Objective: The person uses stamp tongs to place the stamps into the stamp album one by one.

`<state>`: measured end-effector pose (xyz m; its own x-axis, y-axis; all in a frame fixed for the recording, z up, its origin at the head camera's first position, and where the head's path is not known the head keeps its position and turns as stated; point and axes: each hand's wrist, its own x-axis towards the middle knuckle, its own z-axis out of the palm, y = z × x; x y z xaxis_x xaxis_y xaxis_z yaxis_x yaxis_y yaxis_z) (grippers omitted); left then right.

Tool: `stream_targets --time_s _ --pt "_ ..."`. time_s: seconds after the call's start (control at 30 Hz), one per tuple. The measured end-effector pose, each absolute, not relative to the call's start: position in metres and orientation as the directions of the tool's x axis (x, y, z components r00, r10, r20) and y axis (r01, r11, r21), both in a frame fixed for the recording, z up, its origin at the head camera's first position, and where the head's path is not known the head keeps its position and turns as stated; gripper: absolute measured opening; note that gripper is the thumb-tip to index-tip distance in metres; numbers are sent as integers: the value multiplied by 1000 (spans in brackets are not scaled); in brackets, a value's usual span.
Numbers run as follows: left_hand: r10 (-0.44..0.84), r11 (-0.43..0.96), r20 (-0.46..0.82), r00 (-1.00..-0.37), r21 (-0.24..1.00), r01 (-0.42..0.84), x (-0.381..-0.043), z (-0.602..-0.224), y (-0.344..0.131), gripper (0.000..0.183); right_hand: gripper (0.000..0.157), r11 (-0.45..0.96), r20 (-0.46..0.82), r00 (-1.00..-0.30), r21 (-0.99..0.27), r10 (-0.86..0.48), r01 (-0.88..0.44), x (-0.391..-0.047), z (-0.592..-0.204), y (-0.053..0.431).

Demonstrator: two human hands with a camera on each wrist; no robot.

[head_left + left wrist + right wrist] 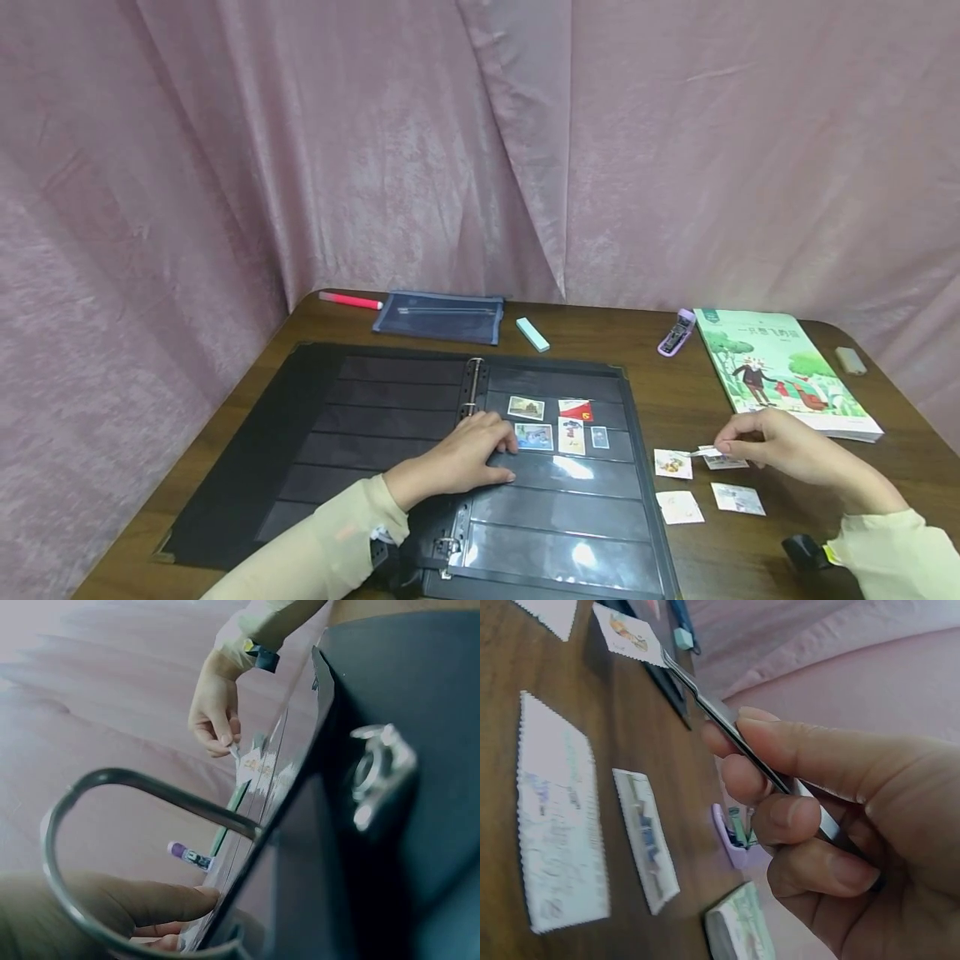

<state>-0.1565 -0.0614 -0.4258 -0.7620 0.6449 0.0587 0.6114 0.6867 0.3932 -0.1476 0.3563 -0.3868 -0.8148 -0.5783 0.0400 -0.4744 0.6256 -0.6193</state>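
Observation:
My right hand (pixel 772 446) pinches metal tweezers (pixel 731 729) between thumb and fingers. Their tips meet the edge of a small white stamp (pixel 626 634) with an orange-toned picture; whether it is lifted off the table I cannot tell. Other loose stamps (pixel 738 498) lie close by on the wood, one (pixel 680 507) nearly blank on its upper face. My left hand (pixel 472 454) rests on the open black stamp album (pixel 562 508), fingers extended over the right page by the ring binding. Several stamps (pixel 534 437) sit in that page's upper clear strips.
Behind the album lie a blue zip pouch (pixel 438 317), a red pen (pixel 350 300) and a pale blue stick-shaped piece (pixel 532 334). A purple phone-shaped item (pixel 677 332), a green picture book (pixel 787 371) and a whitish eraser-like block (pixel 851 360) are on the right. Pink curtains hang behind.

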Motion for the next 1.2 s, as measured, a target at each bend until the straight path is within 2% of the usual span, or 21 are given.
stream_targets --time_s 0.27,0.57,0.83,0.97,1.2 --pt "649 674 82 -756 399 622 -157 -425 -62 27 10 687 12 -853 -587 -522 -429 -148 -373 352" --pt "657 661 102 -747 399 636 -157 -425 -63 27 9 641 99 -815 -566 -571 -518 -155 -369 332" --pt "654 661 97 -750 408 630 -157 -425 -62 27 10 687 76 -864 -572 -498 -447 -161 -367 314" --pt "654 659 101 -750 410 630 -157 -425 -62 27 10 669 85 -862 -593 -500 -447 -165 -369 301" --pt "653 654 105 -750 421 629 -156 -426 -62 27 16 654 17 -871 -654 -490 -380 -171 -377 275"
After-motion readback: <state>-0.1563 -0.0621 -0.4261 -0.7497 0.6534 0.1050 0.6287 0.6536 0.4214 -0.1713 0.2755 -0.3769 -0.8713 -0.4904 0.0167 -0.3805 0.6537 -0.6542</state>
